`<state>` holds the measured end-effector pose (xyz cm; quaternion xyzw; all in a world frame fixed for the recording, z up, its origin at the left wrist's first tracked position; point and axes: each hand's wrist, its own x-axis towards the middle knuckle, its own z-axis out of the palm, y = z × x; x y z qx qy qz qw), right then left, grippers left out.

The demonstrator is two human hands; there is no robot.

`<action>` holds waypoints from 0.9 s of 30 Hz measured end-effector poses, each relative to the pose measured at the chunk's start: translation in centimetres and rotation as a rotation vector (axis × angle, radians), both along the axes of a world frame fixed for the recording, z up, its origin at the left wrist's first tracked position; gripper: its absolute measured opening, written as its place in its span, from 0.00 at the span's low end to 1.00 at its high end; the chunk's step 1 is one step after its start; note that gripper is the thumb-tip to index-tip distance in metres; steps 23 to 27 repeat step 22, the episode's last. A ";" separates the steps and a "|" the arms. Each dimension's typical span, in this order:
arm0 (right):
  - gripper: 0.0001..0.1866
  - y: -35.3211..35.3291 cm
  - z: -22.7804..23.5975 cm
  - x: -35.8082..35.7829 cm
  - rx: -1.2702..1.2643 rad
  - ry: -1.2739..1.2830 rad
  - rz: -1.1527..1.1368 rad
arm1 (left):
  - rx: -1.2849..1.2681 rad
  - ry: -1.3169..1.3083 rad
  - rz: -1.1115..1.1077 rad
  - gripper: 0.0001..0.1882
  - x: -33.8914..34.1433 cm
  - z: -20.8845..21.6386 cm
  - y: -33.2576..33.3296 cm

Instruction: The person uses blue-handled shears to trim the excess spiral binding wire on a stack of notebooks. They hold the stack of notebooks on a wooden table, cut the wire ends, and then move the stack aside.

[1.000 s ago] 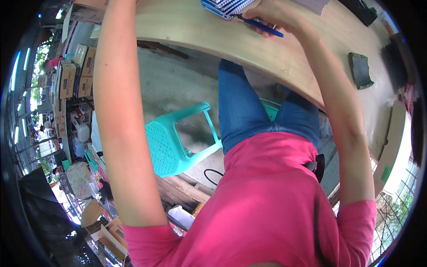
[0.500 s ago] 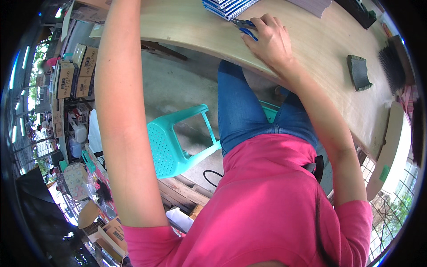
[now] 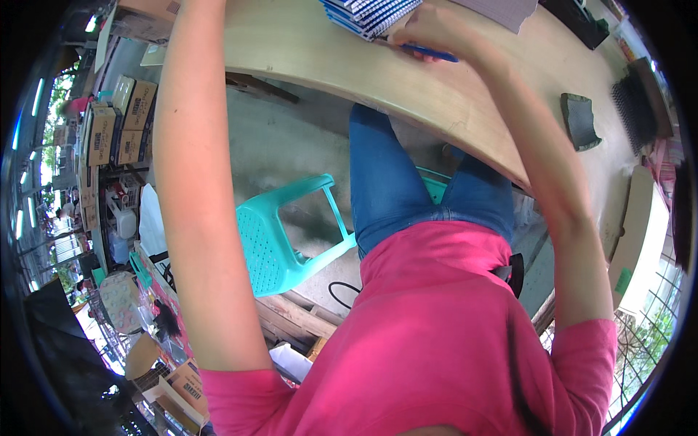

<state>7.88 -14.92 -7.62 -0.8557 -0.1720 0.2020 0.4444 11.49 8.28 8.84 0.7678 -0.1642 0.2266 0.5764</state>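
Observation:
My right hand is closed around a pair of blue-handled pliers over the wooden table. One handle sticks out below my fingers, pointing right. The jaws point left, close to the corner of a stack of wire-bound notebooks with blue and white edges at the top edge of the view. Whether the jaws touch a wire coil I cannot make out. My left forearm reaches up past the table's left end, and the hand lies beyond the top of the view.
A curved dark piece and a bristled black block lie on the table's right side. Grey sheets sit at the far side. A turquoise plastic stool stands left of my legs. Cardboard boxes are stacked farther left.
My right hand has turned over and shifted slightly up and left with the pliers, so one handle now points right. The left arm stays stretched out much as before.

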 end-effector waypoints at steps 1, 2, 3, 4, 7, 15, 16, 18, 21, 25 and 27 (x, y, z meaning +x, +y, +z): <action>0.14 0.1 -0.9 -1.5 -0.131 -0.176 -0.051 | 0.013 -0.019 -0.024 0.24 0.1 -0.1 0.1; 0.21 0.6 -1.9 -2.8 -0.258 -0.353 -0.094 | 0.029 -0.038 -0.038 0.24 0.1 -0.2 0.6; 0.21 0.8 -2.8 -4.2 -0.275 -0.500 -0.139 | 0.042 -0.058 -0.055 0.25 0.2 -0.2 0.9; 0.21 0.6 -3.9 -5.7 -0.293 -0.639 -0.196 | 0.036 -0.067 -0.067 0.25 0.3 -0.2 0.7; 0.18 0.9 -5.4 -6.4 -0.249 -0.866 -0.272 | 0.034 -0.101 -0.105 0.24 0.5 0.0 0.2; 0.19 1.5 0.1 -1.6 -0.341 -0.330 0.021 | 0.031 -0.044 -0.100 0.25 -0.3 -0.2 0.6; 0.20 1.4 2.6 0.2 -0.359 0.007 0.094 | 0.030 -0.033 -0.125 0.25 -0.5 -0.1 0.3; 0.21 -0.2 2.3 4.0 -0.320 0.432 0.131 | -0.013 0.013 -0.161 0.25 0.0 0.1 -1.7; 0.19 0.1 2.6 2.2 -0.394 -0.085 0.234 | 0.128 -0.094 -0.064 0.26 0.2 0.2 0.4; 0.19 0.5 4.1 2.2 -0.389 -0.119 0.237 | 0.206 -0.170 -0.016 0.27 0.5 0.8 1.8; 0.19 0.5 4.1 2.2 -0.389 -0.119 0.237 | 0.206 -0.170 -0.016 0.27 0.5 0.8 1.8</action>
